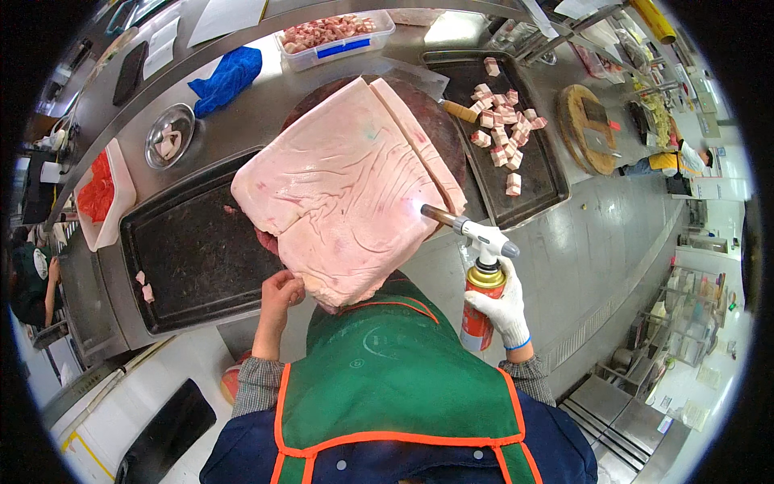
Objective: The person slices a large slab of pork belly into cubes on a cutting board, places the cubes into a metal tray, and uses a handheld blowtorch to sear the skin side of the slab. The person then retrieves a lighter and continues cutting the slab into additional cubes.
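A large slab of pork with its skin side up point(338, 187) lies on a round chopping block point(314, 100) in front of me. A long cut strip point(417, 136) lies along its right side. My right hand point(505, 305), in a white knit glove, grips a butane blowtorch point(484, 284) with a red can. Its nozzle points at the skin near the slab's right edge, where a bright glow shows. My bare left hand point(281, 296) pinches the slab's lower left edge between thumb and fingers.
Black baking trays flank the block, one at left point(199, 260) and one at right holding pork cubes point(502, 121). A cleaver with a wooden handle point(459, 111) lies behind. Around are a metal bowl point(170, 136), a blue cloth point(230, 78), a meat tub point(338, 39) and a white bin point(124, 181).
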`<state>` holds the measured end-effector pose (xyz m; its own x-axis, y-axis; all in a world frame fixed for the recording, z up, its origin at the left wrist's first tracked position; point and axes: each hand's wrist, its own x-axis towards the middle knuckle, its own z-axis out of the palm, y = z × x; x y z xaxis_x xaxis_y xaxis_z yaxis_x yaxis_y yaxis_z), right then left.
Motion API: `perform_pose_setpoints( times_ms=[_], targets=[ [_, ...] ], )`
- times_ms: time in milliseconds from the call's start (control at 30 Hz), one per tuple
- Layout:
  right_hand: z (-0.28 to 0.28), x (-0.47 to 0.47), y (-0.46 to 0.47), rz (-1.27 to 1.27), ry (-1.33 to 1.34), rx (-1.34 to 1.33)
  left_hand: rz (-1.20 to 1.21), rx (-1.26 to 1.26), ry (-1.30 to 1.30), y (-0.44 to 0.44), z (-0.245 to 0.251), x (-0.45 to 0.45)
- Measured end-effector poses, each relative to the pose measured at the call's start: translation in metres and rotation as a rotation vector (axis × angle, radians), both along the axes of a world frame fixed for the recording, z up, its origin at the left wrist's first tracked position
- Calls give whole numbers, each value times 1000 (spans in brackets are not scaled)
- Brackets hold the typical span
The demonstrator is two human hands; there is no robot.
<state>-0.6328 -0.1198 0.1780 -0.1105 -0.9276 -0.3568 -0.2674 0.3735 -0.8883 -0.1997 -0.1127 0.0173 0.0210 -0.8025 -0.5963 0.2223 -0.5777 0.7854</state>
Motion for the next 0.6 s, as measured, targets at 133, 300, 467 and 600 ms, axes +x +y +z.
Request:
perform_pose_setpoints(
  times_ms=[133, 300, 467, 600],
  targets=[
    [1, 5, -1, 26, -38, -1, 5, -4, 8, -1, 3, -1],
    [0, 7, -6, 27, 43, -27, 1, -12, 2, -1, 3, -1],
    [-2, 6, -12, -34, 100, -25, 5, -21, 4, -2, 0, -2],
    [-3, 7, -18, -16, 149, -50, 22, -18, 2, -1, -1, -3]
  ],
)
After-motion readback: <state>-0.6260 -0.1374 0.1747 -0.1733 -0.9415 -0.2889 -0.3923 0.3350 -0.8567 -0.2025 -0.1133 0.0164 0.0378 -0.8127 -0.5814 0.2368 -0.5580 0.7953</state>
